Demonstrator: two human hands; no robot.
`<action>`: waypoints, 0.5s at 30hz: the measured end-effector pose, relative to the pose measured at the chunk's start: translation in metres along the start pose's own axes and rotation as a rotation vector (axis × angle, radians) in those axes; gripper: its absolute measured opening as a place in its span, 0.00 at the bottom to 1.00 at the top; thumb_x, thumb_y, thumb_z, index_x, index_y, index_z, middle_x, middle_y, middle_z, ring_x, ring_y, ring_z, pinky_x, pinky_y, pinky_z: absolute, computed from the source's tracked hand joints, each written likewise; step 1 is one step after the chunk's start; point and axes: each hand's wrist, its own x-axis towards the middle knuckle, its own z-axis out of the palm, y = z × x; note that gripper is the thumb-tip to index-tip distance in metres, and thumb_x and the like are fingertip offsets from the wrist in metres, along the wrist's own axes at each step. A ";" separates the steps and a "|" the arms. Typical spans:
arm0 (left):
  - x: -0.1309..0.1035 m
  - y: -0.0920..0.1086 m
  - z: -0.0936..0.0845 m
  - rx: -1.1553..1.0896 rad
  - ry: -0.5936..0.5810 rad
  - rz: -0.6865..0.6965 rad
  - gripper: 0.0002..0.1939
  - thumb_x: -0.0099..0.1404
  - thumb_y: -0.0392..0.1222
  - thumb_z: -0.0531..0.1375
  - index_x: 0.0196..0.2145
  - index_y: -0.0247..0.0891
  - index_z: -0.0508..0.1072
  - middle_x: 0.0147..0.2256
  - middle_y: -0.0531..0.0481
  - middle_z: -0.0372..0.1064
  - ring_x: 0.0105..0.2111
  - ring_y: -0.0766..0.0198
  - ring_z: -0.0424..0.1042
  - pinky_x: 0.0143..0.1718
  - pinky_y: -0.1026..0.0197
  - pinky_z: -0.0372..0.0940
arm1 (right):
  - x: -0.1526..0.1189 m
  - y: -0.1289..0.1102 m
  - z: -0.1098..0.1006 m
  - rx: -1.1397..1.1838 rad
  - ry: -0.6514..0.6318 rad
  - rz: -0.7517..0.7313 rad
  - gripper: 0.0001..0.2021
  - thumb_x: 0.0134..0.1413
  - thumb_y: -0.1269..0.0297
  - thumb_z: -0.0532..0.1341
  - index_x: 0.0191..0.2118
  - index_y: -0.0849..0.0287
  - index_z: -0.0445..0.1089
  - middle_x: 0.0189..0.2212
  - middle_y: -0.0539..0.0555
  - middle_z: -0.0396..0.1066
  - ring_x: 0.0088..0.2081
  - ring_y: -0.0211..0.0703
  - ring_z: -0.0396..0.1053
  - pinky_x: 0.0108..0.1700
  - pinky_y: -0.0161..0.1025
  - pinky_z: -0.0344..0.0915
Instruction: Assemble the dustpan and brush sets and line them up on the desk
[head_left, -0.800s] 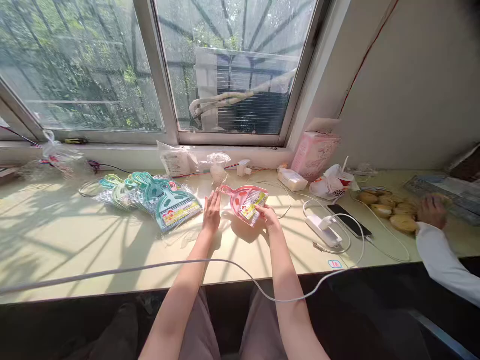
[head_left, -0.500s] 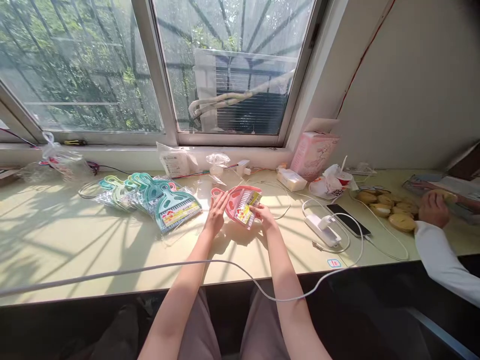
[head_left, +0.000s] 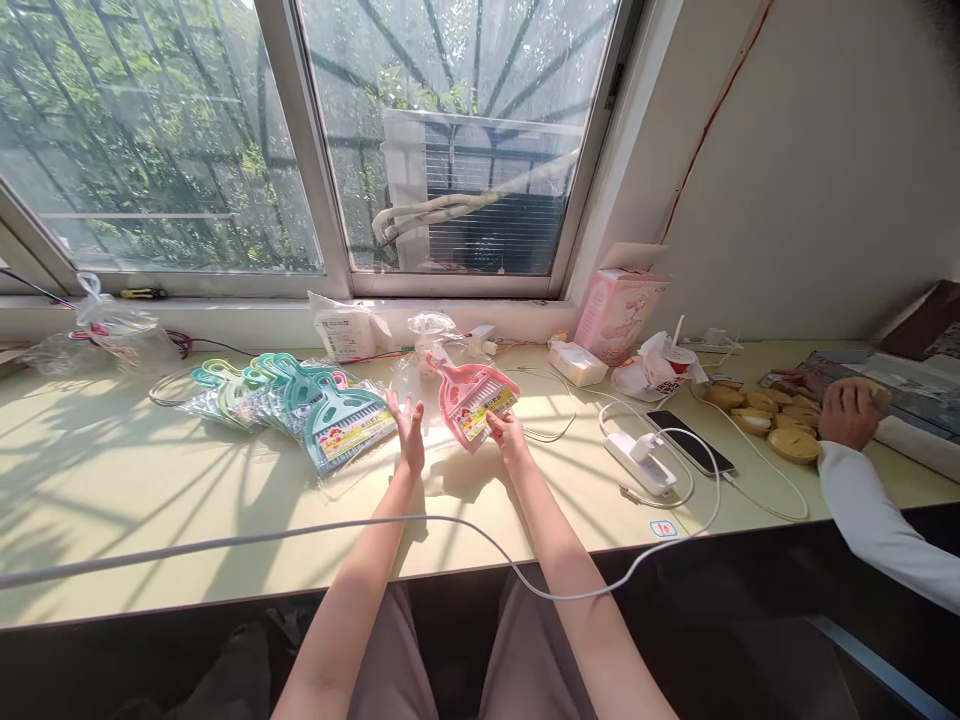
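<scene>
A pink dustpan-shaped item (head_left: pixel 459 382) with a white-bristled brush and a yellow printed label is held up over the table, its handle pointing up and left. My right hand (head_left: pixel 508 436) pinches its lower right edge at the label. Beside it on the left, my left hand (head_left: pixel 409 434) is open with fingers spread, apart from the pink item. Left of that hand lies a teal dustpan set (head_left: pixel 347 415) with a similar label. More green and teal sets (head_left: pixel 241 385) in clear plastic overlap behind it.
Right of my hands are a power strip (head_left: pixel 639 462), a phone (head_left: pixel 690 442) and white cables. One cable crosses low in front of me. A pink box (head_left: pixel 621 310) stands behind. A person's hand (head_left: pixel 849 412) is by round yellowish items (head_left: pixel 793 445) at far right.
My left hand has let go of the pink item and moved left, its fingers opening. The pink item has shifted slightly left and its handle now shows fully.
</scene>
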 end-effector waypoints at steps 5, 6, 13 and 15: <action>0.000 -0.006 0.018 -0.207 -0.258 -0.407 0.44 0.61 0.57 0.78 0.70 0.43 0.74 0.60 0.31 0.81 0.63 0.34 0.81 0.65 0.30 0.76 | -0.009 0.000 0.008 -0.040 0.006 -0.043 0.22 0.37 0.53 0.84 0.36 0.56 0.80 0.35 0.58 0.86 0.42 0.58 0.85 0.43 0.47 0.81; -0.004 -0.009 0.022 -0.210 -0.286 -0.400 0.42 0.58 0.57 0.79 0.66 0.43 0.77 0.58 0.31 0.82 0.62 0.33 0.81 0.64 0.31 0.78 | -0.009 -0.001 0.009 -0.044 0.035 -0.050 0.21 0.38 0.53 0.84 0.35 0.56 0.79 0.35 0.59 0.86 0.43 0.59 0.85 0.44 0.48 0.81; -0.025 -0.011 0.032 -0.188 -0.402 -0.345 0.44 0.53 0.54 0.82 0.63 0.40 0.74 0.63 0.28 0.79 0.64 0.30 0.79 0.60 0.32 0.80 | -0.011 -0.001 0.013 -0.043 0.162 -0.134 0.22 0.40 0.48 0.82 0.35 0.55 0.77 0.33 0.58 0.83 0.45 0.60 0.84 0.47 0.52 0.82; -0.025 -0.012 0.035 -0.156 -0.327 -0.324 0.49 0.52 0.51 0.83 0.66 0.37 0.71 0.64 0.26 0.78 0.67 0.31 0.78 0.65 0.33 0.77 | -0.012 0.002 0.015 -0.045 0.157 -0.148 0.21 0.42 0.48 0.81 0.36 0.54 0.77 0.35 0.59 0.83 0.45 0.60 0.84 0.48 0.53 0.82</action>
